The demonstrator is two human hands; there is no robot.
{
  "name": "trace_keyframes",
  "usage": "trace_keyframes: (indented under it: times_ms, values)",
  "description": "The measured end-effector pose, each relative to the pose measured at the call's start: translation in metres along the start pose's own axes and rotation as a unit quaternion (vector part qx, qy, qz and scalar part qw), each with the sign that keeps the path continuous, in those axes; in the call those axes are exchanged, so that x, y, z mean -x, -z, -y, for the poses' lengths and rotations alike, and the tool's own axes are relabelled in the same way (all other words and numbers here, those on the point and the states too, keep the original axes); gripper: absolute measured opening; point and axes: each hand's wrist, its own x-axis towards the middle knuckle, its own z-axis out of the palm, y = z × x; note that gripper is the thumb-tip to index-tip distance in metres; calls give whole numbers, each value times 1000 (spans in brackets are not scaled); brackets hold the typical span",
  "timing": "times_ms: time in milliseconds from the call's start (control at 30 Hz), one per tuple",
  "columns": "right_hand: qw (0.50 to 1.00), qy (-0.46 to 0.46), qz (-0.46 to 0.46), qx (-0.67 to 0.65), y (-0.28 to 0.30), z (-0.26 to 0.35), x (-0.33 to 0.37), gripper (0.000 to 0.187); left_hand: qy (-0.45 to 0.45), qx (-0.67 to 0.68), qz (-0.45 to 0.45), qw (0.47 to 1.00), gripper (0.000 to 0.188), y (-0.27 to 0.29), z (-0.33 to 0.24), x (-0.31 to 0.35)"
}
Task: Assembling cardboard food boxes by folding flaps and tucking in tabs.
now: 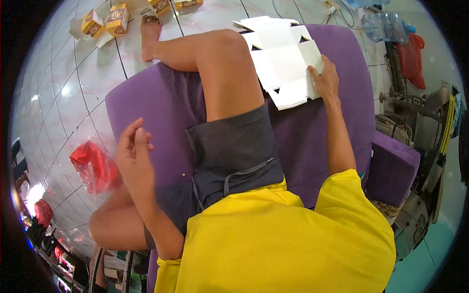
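A stack of flat white box blanks, cut with flaps and notches, lies on the purple cushion beside my raised knee. My right hand is at the stack's right edge, its thumb on the top blank and its fingers over the outer side; the undersides of the fingers are hidden. Well apart from the stack, my left hand hangs in the air above the cushion's left side. Its fingers are loosely bent and apart, with nothing visible in them.
Yellow-and-brown small boxes stand on the tiled floor at the far left. A red item in clear plastic lies left of the purple seat. Large clear bottles and a red bag are at the far right.
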Motion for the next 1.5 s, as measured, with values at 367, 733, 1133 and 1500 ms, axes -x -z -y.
trace_keyframes:
  times_ms: [367, 733, 1133, 1500]
  values:
    - [998, 51, -29, 9, 111, 22, -31, 23, 0, 61, 6, 998, 25, 21, 24, 4]
    - [859, 101, 91, -494, 179, 188, 8, 44, -81, 176, -49, 980, 29, 23, 45, 23]
    - [835, 339, 288, -325, -9, 324, 137, 29, -1, 233, -168, 958, 24, 69, 117, 54]
    - [774, 562, 267, -120, -61, 294, 204, 55, 0, 311, -269, 912, 76, -10, 108, 19]
